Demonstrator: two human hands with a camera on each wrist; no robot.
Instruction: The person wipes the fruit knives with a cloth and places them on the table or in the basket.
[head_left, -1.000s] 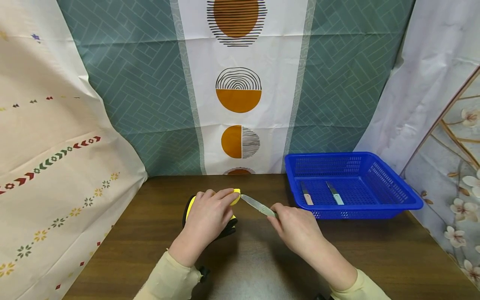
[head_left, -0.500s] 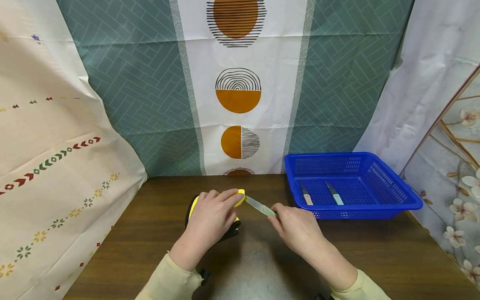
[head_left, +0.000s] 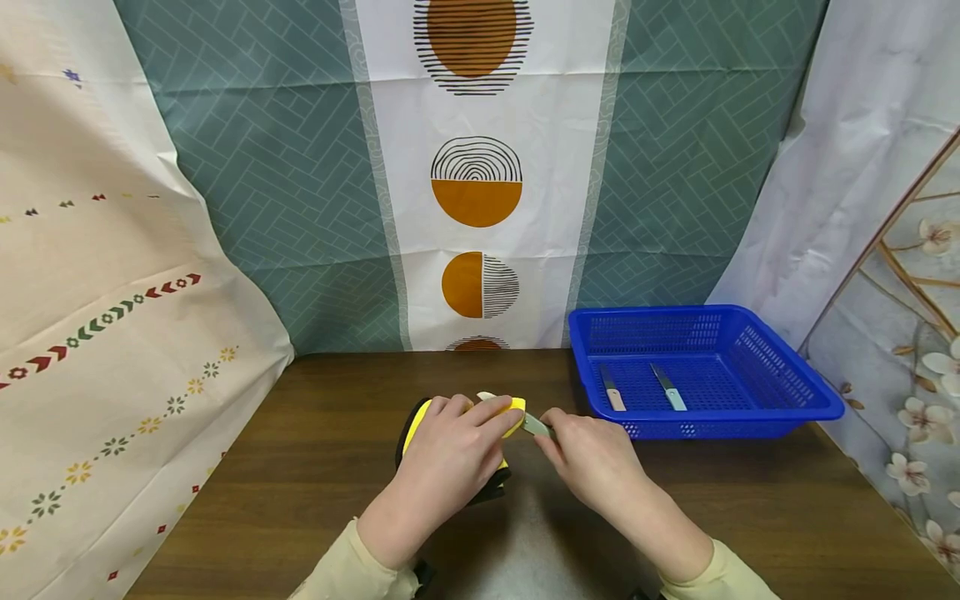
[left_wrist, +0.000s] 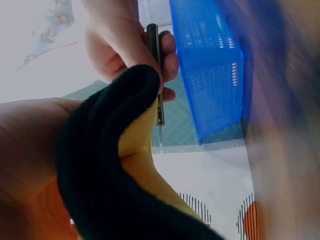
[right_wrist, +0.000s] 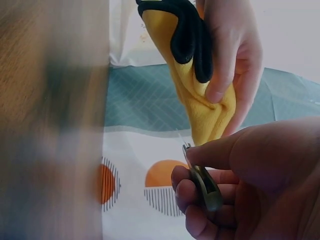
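Observation:
My left hand (head_left: 450,454) pinches a yellow cloth with a black border (head_left: 517,406) around the blade of a folding knife. Beyond the fingers the pale blade tip pokes out, while the middle of the blade is hidden under cloth and fingers. With curled fingers and thumb, my right hand (head_left: 600,458) grips the knife's (head_left: 536,426) green handle. The right wrist view shows a slot along the handle (right_wrist: 204,187) and the cloth (right_wrist: 167,37) bunched close to its front end. In the left wrist view the black border (left_wrist: 95,165) droops in a fold over the left hand.
A blue perforated basket (head_left: 750,412) stands at the back right of the brown wooden table (head_left: 300,492). Inside lie a pink-handled knife (head_left: 615,398) and a light-blue-handled knife (head_left: 676,398), both unfolded. Patterned curtains (head_left: 315,208) hang behind and at the sides.
My left hand has slid the cloth rightward along the blade, from near the tip to close by the handle. My right hand has kept its place with the knife.

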